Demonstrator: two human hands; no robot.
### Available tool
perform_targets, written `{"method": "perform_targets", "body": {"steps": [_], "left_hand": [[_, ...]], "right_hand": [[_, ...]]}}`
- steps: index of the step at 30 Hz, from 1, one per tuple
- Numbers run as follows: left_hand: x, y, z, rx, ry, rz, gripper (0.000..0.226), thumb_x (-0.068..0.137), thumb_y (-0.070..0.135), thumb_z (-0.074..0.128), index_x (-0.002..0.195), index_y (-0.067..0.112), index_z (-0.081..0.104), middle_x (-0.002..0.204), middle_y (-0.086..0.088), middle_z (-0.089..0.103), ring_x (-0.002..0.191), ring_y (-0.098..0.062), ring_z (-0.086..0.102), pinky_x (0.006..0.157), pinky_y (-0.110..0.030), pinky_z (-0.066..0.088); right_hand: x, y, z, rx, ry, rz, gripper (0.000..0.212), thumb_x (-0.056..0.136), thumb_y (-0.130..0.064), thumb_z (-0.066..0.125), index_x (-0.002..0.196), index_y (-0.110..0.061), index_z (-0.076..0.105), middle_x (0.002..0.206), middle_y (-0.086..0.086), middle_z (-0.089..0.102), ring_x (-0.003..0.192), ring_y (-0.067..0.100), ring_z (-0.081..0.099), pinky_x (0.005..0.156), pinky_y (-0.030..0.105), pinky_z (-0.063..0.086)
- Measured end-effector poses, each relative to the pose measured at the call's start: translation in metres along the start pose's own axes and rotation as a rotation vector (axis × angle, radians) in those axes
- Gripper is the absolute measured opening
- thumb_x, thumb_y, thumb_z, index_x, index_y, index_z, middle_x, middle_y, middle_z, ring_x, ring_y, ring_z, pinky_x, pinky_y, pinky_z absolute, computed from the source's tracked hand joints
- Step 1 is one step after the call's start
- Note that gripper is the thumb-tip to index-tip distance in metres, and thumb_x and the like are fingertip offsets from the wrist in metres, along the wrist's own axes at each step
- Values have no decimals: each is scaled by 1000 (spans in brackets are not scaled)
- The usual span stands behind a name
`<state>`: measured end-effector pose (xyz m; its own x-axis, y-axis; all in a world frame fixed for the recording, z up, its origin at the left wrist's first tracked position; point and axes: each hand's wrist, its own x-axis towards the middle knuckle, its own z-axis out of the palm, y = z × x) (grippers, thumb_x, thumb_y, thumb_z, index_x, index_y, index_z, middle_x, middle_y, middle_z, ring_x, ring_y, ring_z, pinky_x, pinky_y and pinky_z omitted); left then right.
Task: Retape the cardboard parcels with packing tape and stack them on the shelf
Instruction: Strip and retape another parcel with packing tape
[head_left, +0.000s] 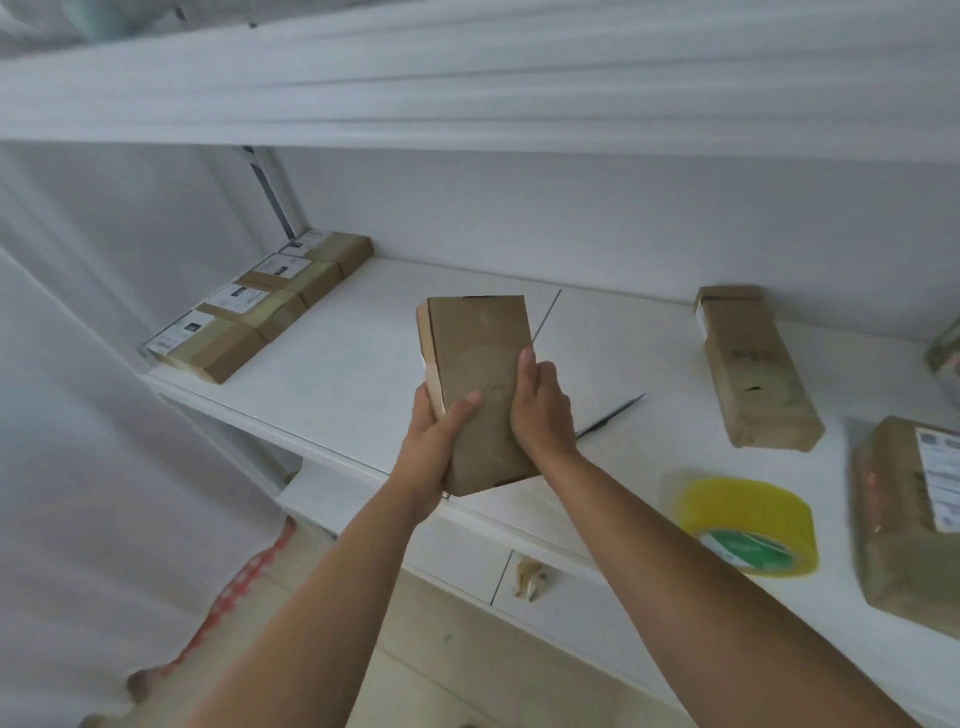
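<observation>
**Parcel held in both hands above the shelf edge**

The parcel (478, 384), a flat brown cardboard box, was held in the air over the front edge of the white shelf (363, 364). Left hand (436, 441) gripped its lower left edge, thumb curled across the front face. Right hand (540, 410) clasped the lower right edge, fingers wrapped behind. Long axis ran near upright, slightly tilted, top end pointing away toward the back wall. Broad plain face toward the camera; no readable print on it, only a dark mark at the top edge.

Nearest, below the shelf: a drawer (571, 597) with a pale, shell-like handle (530, 577); closed, contents unseen.

On the shelf at right, near: a roll of yellow packing tape (748, 525) lying flat, green-printed core, lettering too blurred to read. Just beside it at the frame edge, a large taped parcel (904, 519) with a white label, text illegible. Behind the right hand, a thin dark pointed tool (613, 413) lay on the shelf; kind unclear.

Farther right, another long parcel (753, 369) lay flat, long axis running front to back, a white label on its far left side, faint dark print unreadable.

Far left, against the side wall: a row of four parcels (265, 306) touching, each banded with tape and carrying a white label; writing too small to read.
</observation>
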<state>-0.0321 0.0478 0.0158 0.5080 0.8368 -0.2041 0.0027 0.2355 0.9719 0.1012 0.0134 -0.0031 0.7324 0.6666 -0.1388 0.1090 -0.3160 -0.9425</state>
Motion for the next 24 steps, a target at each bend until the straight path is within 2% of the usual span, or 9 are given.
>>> {"method": "perform_targets", "body": {"steps": [3, 5, 7, 11, 13, 16, 20, 22, 24], "left_hand": [[-18, 6, 4, -184, -286, -104, 52, 95, 52, 49, 142, 28, 49, 134, -3, 63, 125, -26, 60, 105, -53, 46], [-30, 5, 13, -323, -330, -155, 68, 93, 63, 36, 145, 22, 48, 141, -9, 58, 131, -28, 54, 109, -53, 40], [-40, 0, 24, -430, -317, -177, 76, 90, 69, 34, 146, 19, 48, 144, -12, 55, 134, -31, 51, 111, -56, 37], [-54, -8, 33, -473, -270, -213, 90, 85, 81, 29, 149, 18, 44, 149, -13, 50, 138, -35, 46, 116, -61, 28], [-62, -9, 35, -506, -227, -223, 94, 84, 84, 22, 145, 18, 50, 144, -13, 55, 133, -32, 52, 115, -55, 32], [-74, -9, 38, -510, -190, -216, 95, 84, 86, 18, 138, 18, 59, 140, -12, 58, 129, -31, 56, 111, -51, 37], [-83, -7, 44, -433, -186, -165, 96, 79, 87, 22, 142, 22, 52, 142, -12, 56, 131, -33, 54, 103, -54, 45], [-85, -6, 51, -413, -156, -119, 92, 79, 86, 25, 138, 24, 57, 141, -12, 57, 129, -31, 56, 101, -52, 47], [-86, -5, 61, -358, -120, -55, 84, 83, 82, 24, 127, 26, 67, 136, -11, 62, 125, -27, 59, 105, -50, 44]], "right_hand": [[-5, 2, -9, 146, -49, 50, 71, 98, -68, 14, 129, -18, 53, 128, 6, 59, 118, 27, 53, 93, 37, 38], [-14, 0, -11, 268, -105, 82, 87, 87, -84, 9, 134, -27, 55, 132, -1, 60, 121, 22, 55, 106, 42, 39], [-23, 2, -14, 285, -143, 84, 95, 80, -90, 5, 135, -28, 52, 128, -4, 60, 119, 21, 55, 108, 45, 39], [-38, 6, -29, 201, -55, -19, 60, 102, -60, 18, 130, -15, 45, 118, 4, 56, 112, 26, 52, 94, 41, 40], [-47, 5, -31, 179, 38, -127, 50, 105, -50, 27, 124, -10, 49, 120, 7, 55, 118, 29, 48, 96, 40, 39], [-63, 0, -32, 244, -4, -163, 42, 106, -45, 29, 122, -12, 50, 117, 4, 51, 119, 27, 44, 91, 34, 32], [-82, -6, -34, 268, -170, -115, 61, 101, -62, 21, 139, -21, 45, 137, 5, 50, 129, 24, 43, 108, 39, 31], [-91, -11, -33, 286, -268, -78, 82, 86, -82, 14, 140, -29, 46, 138, 2, 52, 128, 23, 48, 113, 49, 34], [-95, -11, -34, 342, -290, -36, 88, 77, -89, 13, 138, -35, 46, 138, -1, 53, 129, 21, 50, 113, 51, 34]]}}
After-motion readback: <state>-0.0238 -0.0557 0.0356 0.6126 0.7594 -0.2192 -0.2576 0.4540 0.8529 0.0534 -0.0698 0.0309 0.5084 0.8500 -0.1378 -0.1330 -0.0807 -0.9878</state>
